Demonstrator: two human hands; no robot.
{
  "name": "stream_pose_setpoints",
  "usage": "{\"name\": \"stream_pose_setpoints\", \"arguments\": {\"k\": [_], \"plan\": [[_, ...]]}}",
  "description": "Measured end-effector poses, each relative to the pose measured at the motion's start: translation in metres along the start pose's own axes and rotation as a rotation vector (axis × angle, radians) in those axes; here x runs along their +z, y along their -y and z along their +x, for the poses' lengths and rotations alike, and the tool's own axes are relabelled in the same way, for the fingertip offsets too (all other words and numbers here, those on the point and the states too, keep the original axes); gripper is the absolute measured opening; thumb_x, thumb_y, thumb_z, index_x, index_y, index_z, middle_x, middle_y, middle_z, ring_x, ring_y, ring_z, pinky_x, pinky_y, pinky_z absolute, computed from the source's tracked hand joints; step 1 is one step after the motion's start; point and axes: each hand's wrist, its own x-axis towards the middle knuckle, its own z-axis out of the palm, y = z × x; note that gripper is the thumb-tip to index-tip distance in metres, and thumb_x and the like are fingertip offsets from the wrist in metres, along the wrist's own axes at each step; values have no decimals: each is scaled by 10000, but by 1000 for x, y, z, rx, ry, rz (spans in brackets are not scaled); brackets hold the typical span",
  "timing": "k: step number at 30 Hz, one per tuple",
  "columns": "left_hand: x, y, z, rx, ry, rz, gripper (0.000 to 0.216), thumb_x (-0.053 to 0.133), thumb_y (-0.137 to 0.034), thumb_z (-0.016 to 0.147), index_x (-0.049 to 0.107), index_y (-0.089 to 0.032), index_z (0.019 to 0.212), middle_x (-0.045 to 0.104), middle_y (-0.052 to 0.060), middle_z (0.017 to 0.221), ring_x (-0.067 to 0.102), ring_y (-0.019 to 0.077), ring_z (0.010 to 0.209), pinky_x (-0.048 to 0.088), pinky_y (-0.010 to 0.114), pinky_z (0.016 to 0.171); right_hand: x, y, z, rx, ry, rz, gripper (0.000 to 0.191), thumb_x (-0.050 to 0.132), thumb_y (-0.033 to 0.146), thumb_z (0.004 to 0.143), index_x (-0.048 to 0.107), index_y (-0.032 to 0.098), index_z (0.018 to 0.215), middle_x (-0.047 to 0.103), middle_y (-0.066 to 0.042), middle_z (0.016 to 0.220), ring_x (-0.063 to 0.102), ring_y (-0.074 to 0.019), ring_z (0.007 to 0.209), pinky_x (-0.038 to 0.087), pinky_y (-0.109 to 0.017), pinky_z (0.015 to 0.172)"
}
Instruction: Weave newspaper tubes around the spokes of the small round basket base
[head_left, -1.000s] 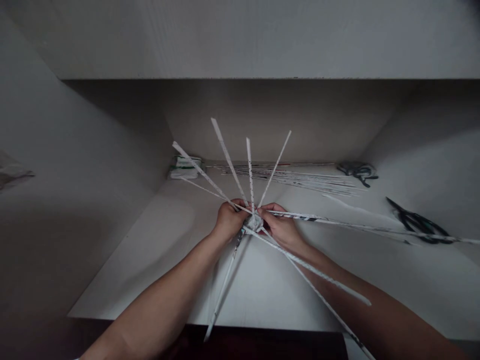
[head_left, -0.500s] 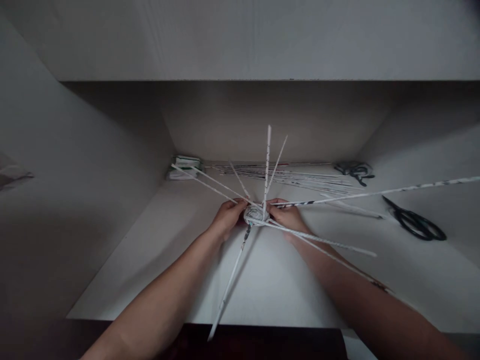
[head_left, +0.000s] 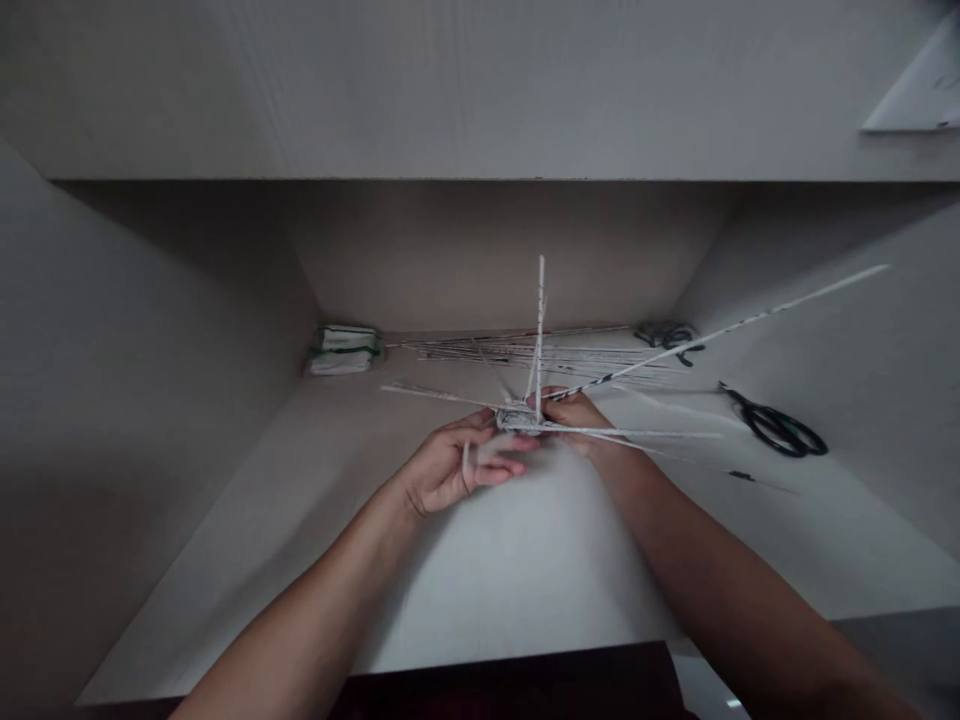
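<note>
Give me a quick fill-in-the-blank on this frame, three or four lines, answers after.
1. The right hand grips the woven hub, from which thin paper ____ fan out.
2. The black scissors lie on the desk to the ____ of both hands.
3. The left hand is beside the hub with its fingers ____.
4. The small green-and-white packet sits in the far ____ corner.

Missing words: sticks; right; open; left

Bare white shelf (head_left: 525, 580) lies open in front of both hands, while scissors (head_left: 776, 428) at the right, loose paper sticks (head_left: 480, 350) along the back (beside a folded packet (head_left: 341, 350)) and radiating spokes (head_left: 720, 330) crowd the rest.
</note>
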Motion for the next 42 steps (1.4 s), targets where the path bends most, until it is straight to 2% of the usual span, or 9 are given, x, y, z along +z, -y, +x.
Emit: {"name": "stream_pose_setpoints", "arguments": {"k": [3,7,11,15,21,24,34,38,42], "plan": [[-2,1,-2,-11,19,89,501,538,-108,848,336,-153,1304,651,220,1200,732,235,825,582,227,580,2,8,-8,37,156,1,285,826,341,551,644,168,686,618,12,582,533,-131,530,403,-268,525],[-10,1,-3,-94,27,427,641,635,-230,821,337,-197,1388,706,174,1089,724,218,661,472,196,399,2,14,-15,45,266,-36,324,827,388,593,657,162,750,654,-8,640,565,-136,556,419,-267,532],[-18,-2,2,-4,-206,554,402,686,-381,794,631,-131,1103,725,114,923,681,140,621,500,195,482,2,14,-18,34,330,-111,352,828,403,599,638,160,768,640,-1,632,550,-120,530,400,-248,498],[-21,-2,7,1,-359,450,427,757,-380,727,670,-146,1073,715,67,855,667,138,658,533,243,583,5,13,-20,1,336,-232,358,811,417,612,636,148,770,617,12,606,527,-107,515,395,-242,496],[-24,9,11,20,-228,413,470,873,-276,543,693,-105,942,688,30,720,596,110,558,457,217,538,13,9,-19,-18,388,-236,383,837,413,561,650,141,755,619,16,623,516,-100,537,397,-240,528],[-28,11,14,53,-255,440,479,883,-231,498,692,-104,919,683,17,698,592,110,572,453,217,568,16,8,-20,20,387,-184,422,861,422,513,656,142,753,624,16,611,522,-104,530,393,-238,516],[-21,8,11,11,-211,508,602,849,-336,575,637,-95,1085,657,20,717,561,112,547,419,234,526,20,9,-24,0,345,-114,406,863,404,525,664,138,759,631,7,618,536,-113,559,413,-250,543],[-21,11,12,80,-270,537,658,883,-311,494,621,-99,1059,639,-1,687,555,107,543,420,223,524,19,5,-21,-27,345,-130,401,872,377,519,678,135,773,626,11,632,523,-106,564,398,-242,538],[-23,12,13,107,-318,549,626,858,-348,547,597,-115,1066,646,-2,682,550,100,514,418,216,500,17,3,-20,-40,342,-111,394,865,386,533,670,139,771,625,10,640,530,-110,581,400,-241,550]]}}
